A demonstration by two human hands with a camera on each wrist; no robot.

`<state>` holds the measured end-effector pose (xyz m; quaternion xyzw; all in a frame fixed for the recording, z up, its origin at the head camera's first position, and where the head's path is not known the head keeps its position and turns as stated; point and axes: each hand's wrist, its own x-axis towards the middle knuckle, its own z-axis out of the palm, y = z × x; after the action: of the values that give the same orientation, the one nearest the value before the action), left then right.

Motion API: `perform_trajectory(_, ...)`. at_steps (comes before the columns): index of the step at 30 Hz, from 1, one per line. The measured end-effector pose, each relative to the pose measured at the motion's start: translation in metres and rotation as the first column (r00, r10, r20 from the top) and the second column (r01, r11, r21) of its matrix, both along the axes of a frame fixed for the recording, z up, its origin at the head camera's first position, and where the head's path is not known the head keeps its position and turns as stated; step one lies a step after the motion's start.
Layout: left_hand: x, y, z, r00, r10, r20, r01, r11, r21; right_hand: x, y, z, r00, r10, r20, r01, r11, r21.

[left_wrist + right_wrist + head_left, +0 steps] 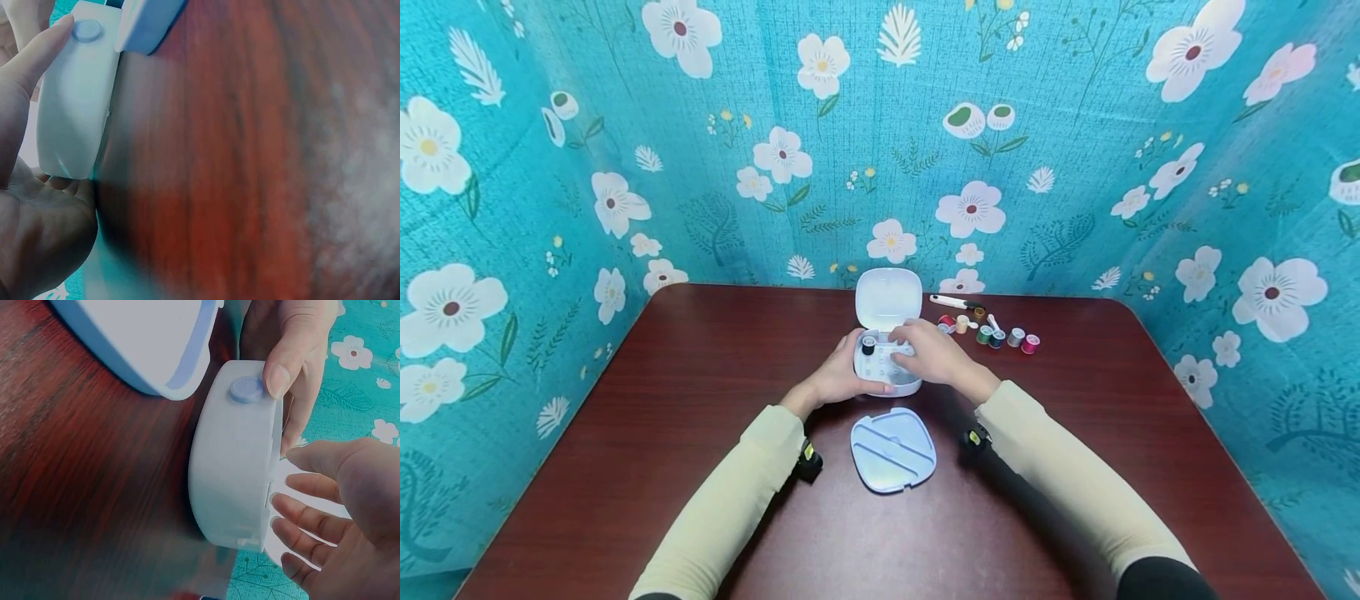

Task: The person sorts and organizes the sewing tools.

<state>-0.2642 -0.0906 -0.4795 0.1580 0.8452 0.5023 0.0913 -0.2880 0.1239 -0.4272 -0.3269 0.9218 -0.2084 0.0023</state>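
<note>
A white box [886, 371] stands on the table with its lid [888, 298] hinged up. My left hand [841, 372] grips its left side, the thumb [34, 59] beside the round button [87, 30] on the front wall. Over the open top of the box [234, 456] lies my right hand [927, 353], fingers [294, 512] spread and holding nothing that I can see. One black spool [868, 343] sits in the back left corner of the box. A pale blue tray insert [892, 451] lies on the table just in front.
Several thread spools [1000, 337] in red, green, grey and pink lie right of the box, with a white-handled tool [951, 302] behind them. The brown table [647, 433] is enclosed by a floral teal backdrop on three sides.
</note>
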Motion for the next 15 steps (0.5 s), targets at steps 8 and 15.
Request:
perform_trajectory(8, -0.002, 0.0, -0.002, 1.0, 0.002, 0.0, -0.002, 1.0, -0.003, 0.001, 0.01, -0.002, 0.999, -0.039, -0.011, 0.038, 0.999, -0.03)
perform_trajectory(15, -0.001, -0.001, -0.001, 1.0, 0.002, 0.005, -0.002, 1.0, 0.006, 0.001, 0.015, -0.005, 0.998, -0.06, -0.004, 0.059, 0.997, -0.056)
